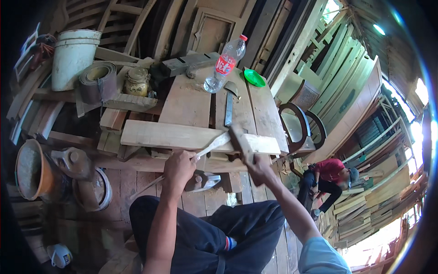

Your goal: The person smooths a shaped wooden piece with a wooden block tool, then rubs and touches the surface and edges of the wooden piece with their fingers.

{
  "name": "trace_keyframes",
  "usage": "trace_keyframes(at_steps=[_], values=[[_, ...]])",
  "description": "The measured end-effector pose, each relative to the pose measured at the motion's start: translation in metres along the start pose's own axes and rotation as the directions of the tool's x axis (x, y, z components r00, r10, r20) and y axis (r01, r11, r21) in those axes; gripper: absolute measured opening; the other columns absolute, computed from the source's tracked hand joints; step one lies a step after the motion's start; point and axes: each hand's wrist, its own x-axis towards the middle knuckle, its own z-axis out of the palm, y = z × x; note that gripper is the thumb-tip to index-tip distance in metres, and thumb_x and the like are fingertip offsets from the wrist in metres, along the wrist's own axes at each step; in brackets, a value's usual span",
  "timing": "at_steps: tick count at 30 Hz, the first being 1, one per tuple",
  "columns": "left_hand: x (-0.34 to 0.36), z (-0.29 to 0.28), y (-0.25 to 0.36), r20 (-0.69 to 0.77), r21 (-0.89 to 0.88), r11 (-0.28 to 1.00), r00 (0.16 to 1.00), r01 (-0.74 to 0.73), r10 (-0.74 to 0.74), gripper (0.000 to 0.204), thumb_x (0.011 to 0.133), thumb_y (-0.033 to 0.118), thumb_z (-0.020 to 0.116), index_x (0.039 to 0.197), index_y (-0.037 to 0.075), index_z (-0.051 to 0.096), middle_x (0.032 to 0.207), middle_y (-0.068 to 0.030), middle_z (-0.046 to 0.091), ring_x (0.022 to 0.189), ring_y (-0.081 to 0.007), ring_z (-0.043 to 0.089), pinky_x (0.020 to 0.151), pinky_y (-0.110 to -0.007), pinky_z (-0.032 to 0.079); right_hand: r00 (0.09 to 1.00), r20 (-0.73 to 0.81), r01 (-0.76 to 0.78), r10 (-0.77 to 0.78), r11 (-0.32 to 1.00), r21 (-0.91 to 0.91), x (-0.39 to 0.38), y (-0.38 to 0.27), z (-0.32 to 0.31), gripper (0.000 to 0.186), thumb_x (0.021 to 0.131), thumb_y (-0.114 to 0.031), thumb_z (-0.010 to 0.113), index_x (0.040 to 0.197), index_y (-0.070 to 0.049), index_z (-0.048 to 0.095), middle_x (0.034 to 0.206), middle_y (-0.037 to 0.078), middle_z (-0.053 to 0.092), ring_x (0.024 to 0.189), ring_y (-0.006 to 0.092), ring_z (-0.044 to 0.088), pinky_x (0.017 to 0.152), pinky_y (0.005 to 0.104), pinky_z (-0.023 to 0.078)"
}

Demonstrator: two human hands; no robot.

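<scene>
Both my arms reach forward over a low wooden bench [187,100]. My left hand [179,169] is closed round the near end of a slim, pale wooden stick [214,144] that widens toward its far end. My right hand [260,169] grips a brown wooden block-like tool [242,145]; its exact kind is unclear. The tool's upper part is beside the stick's far end, but I cannot tell if they touch. Below both lies a long pale plank [169,135] across the bench. Beyond it is a flat metal blade [228,109].
A plastic bottle [225,66] and a green dish [254,78] stand farther back. At left are a white bucket [75,61], a sandpaper roll [97,82], a jar [136,82] and an orange bucket [34,169]. A person in red [331,170] sits at right near stacked timber [365,214].
</scene>
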Motion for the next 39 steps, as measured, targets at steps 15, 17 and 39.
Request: trace_keyframes(at_steps=[15, 17, 39], values=[[0.006, 0.003, -0.008, -0.016, 0.003, 1.0, 1.0, 0.018, -0.018, 0.023, 0.088, 0.031, 0.065, 0.1, 0.013, 0.074, 0.087, -0.0183, 0.069, 0.082, -0.0366, 0.067, 0.073, -0.045, 0.052, 0.961, 0.189, 0.248, -0.199, 0.924, -0.289, -0.006, 0.006, -0.004, 0.05, 0.09, -0.042, 0.063, 0.11, 0.002, 0.055, 0.096, 0.02, 0.066, 0.092, 0.0265, 0.064, 0.084, 0.0391, 0.048], [0.006, 0.002, -0.006, -0.005, 0.012, 0.999, 1.0, 0.031, -0.031, 0.024, 0.088, 0.03, 0.065, 0.103, 0.012, 0.074, 0.09, -0.0184, 0.069, 0.086, -0.0368, 0.066, 0.075, -0.045, 0.051, 0.996, 0.061, -0.046, 0.059, 0.978, -0.203, 0.003, -0.024, -0.022, 0.05, 0.09, -0.043, 0.062, 0.11, 0.002, 0.054, 0.094, 0.021, 0.067, 0.089, 0.0286, 0.065, 0.082, 0.0409, 0.049], [0.012, 0.006, -0.001, -0.007, 0.035, 0.999, 1.0, -0.013, 0.013, 0.023, 0.09, 0.032, 0.063, 0.098, 0.014, 0.075, 0.086, -0.0176, 0.07, 0.081, -0.0355, 0.068, 0.073, -0.045, 0.053, 0.917, 0.139, 0.393, -0.373, 0.905, -0.164, 0.001, 0.058, 0.005, 0.056, 0.086, -0.048, 0.06, 0.114, 0.0, 0.058, 0.1, 0.028, 0.065, 0.096, 0.0364, 0.066, 0.085, 0.0432, 0.05]])
